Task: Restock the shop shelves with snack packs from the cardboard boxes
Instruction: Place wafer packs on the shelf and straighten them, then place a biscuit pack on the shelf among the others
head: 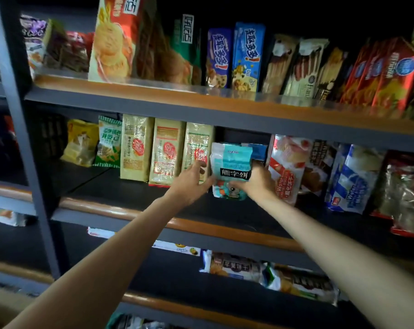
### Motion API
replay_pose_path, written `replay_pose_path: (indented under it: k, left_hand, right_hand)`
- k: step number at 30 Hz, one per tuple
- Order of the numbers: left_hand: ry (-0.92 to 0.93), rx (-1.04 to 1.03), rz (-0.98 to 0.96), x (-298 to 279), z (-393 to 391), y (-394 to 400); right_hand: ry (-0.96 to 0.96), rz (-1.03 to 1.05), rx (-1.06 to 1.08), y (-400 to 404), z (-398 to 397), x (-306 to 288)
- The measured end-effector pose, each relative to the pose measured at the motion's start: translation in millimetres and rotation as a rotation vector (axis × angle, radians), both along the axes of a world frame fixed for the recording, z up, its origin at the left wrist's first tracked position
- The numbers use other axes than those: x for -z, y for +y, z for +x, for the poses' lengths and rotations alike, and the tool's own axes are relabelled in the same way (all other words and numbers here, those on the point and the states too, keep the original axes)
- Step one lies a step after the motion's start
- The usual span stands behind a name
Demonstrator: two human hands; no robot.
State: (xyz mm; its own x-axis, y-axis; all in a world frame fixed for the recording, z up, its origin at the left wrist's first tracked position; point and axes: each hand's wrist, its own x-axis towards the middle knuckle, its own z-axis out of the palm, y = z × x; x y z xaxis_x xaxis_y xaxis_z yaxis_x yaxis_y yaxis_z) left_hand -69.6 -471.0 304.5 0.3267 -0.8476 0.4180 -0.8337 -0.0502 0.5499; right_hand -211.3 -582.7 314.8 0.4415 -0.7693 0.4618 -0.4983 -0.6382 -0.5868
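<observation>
Teal-and-white film marks the snack pack point(232, 170) I am placing, seen near the centre of the view, on the middle shelf point(201, 225). My right hand point(255, 182) grips its lower right side, fingers curled round the edge; my left hand point(191, 184) meets its lower left edge at 9 o'clock, fingers loosely extended, thumb raised toward the neighbouring beige pack point(196, 153). Whether the left fingertips pinch the film or only steady it, I cannot tell.

Step in hand, as I judge it: seating one pack upright in the gap between the beige packs at 9 o'clock and the red-and-white wafer pack point(287, 167) at 3 o'clock. A second blue-and-white pack point(257, 150) stands just behind it at 1 o'clock. The next move calls for pushing the base back until it stands on its own, then letting go without tipping either neighbour. No cardboard box is in view.

Legible writing: the black band on my pack reads 熊字饼. At 3 o'clock the wafer packs carry "Wafer". On the upper shelf at 12 o'clock, the purple box point(217, 58) and blue box point(247, 57) read 趣多多. Other labels are too blurred to read.
</observation>
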Motion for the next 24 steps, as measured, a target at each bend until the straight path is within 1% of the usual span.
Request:
replay_pose_path:
  k: [4,7,9,12,15,17,19,20,22,24]
  left_hand:
    - [-0.162,-0.106,0.170,2.2,10.6,-28.8]
    - [-0.197,-0.127,0.231,9.6,17.2,-46.3]
    - [-0.194,-0.137,0.257,17.0,22.3,-56.0]
    - [-0.185,-0.140,0.292,27.1,29.6,-65.5]
    - [-0.185,-0.148,0.343,36.4,37.3,-70.3]
    - [-0.145,-0.160,0.344,39.2,41.2,-70.8]
    - [-0.130,-0.152,0.299,34.8,39.7,-64.5]
    - [-0.131,-0.144,0.249,32.7,37.6,-58.4]
    - [-0.115,-0.153,0.098,33.8,35.4,-36.4]
    - [-0.081,-0.198,-0.103,42.6,38.4,-2.0]
  right_hand:
    - [-0.076,0.211,0.051,-48.6,33.9,17.7]
    - [-0.088,0.305,0.079,-71.4,49.9,25.1]
    - [-0.078,0.300,0.122,-82.7,59.9,32.1]
    - [-0.079,0.239,0.172,-92.4,70.6,40.0]
    - [-0.030,0.280,0.168,-90.7,70.2,47.3]
    - [0.005,0.321,0.148,-86.5,63.4,49.6]
    - [0.006,0.310,0.156,-77.0,54.1,43.7]
    - [-0.018,0.267,0.176,-69.1,50.3,38.6]
    - [-0.080,0.110,0.177,-42.8,47.0,30.2]
    - [-0.109,-0.081,0.077,-6.4,50.4,22.5]
